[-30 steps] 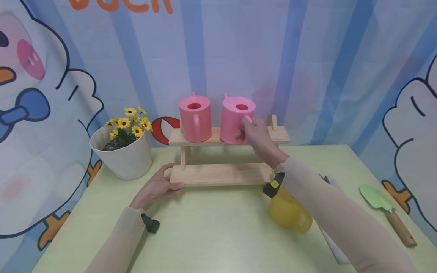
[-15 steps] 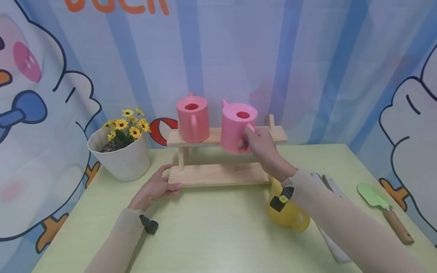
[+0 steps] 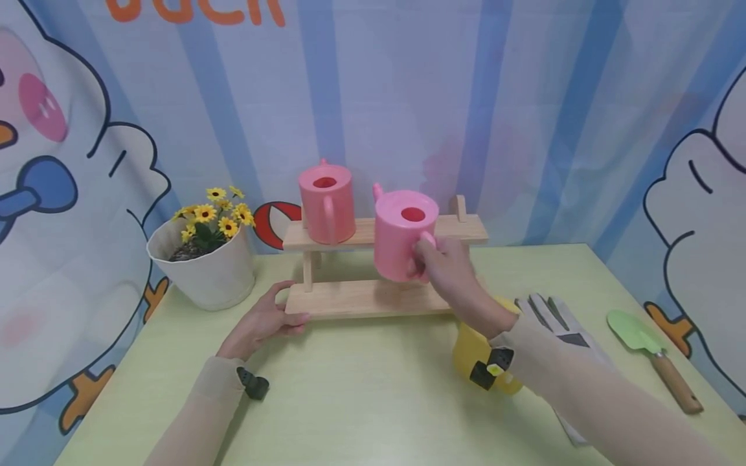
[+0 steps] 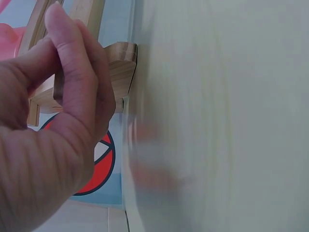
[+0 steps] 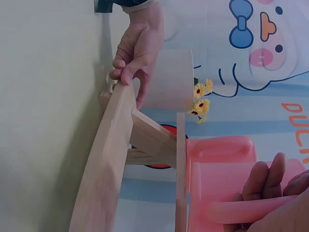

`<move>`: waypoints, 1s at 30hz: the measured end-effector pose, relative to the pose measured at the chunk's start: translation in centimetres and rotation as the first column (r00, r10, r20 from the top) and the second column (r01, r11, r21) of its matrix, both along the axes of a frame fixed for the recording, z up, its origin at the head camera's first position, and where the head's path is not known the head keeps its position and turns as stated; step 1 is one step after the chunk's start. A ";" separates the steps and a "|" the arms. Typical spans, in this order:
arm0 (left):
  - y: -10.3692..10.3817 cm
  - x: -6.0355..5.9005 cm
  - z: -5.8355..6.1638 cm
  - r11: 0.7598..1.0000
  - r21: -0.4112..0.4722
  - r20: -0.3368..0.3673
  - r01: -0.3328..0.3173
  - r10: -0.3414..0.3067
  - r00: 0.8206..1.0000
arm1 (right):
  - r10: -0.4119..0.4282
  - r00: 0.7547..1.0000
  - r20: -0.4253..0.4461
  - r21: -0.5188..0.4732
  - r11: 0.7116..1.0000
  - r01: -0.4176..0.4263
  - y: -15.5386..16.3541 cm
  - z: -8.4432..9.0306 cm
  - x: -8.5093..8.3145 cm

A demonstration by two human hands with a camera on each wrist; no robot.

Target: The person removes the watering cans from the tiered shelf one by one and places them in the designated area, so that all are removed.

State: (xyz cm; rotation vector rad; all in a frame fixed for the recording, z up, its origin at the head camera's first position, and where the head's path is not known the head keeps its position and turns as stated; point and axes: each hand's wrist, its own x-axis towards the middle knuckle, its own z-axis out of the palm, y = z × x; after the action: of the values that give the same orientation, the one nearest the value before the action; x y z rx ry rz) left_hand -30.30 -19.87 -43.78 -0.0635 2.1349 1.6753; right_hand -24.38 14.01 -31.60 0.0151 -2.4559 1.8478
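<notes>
My right hand (image 3: 424, 256) grips the handle of a pink watering can (image 3: 402, 234) and holds it in the air in front of the wooden two-tier rack (image 3: 355, 298), between its shelves. In the right wrist view my fingers (image 5: 264, 181) curl round the can's handle (image 5: 244, 212). A second pink watering can (image 3: 326, 202) stands on the left of the top shelf. My left hand (image 3: 284, 305) holds the left end of the lower shelf, fingers over its edge and thumb in front; the left wrist view shows this hand (image 4: 63, 96) pinching the wood (image 4: 120, 63).
A white pot of yellow flowers (image 3: 204, 275) stands left of the rack. A yellow watering can (image 3: 473, 349) sits under my right forearm, with a grey glove (image 3: 553, 317) beside it. A green trowel (image 3: 641, 330) with a wooden handle lies at the table's right edge.
My right hand lifted the right pink can off the top shelf and brought it down and towards me. The left hand kept its hold on the rack.
</notes>
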 end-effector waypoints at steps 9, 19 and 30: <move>-0.1 0.0 0.0 1.000 -0.019 0.003 0.005 -0.005 1.000 | 0.009 1.000 0.018 0.021 1.000 -0.009 0.1 -1.0 1.6; 0.0 -0.3 -0.1 1.000 -0.029 0.015 -0.006 0.007 1.000 | 0.017 0.998 0.066 0.013 1.000 -0.017 0.4 -2.7 3.4; 0.0 -0.1 0.1 0.999 -0.047 0.007 0.000 0.000 1.000 | 0.007 0.995 0.103 -0.021 1.000 -0.005 0.6 -4.1 4.9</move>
State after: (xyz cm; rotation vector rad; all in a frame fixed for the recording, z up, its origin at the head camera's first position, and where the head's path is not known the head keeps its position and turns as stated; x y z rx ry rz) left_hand -30.36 -19.92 -43.68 -0.0833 2.1694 1.6229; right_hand -19.50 14.57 -35.66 -0.0756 -2.5060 1.9226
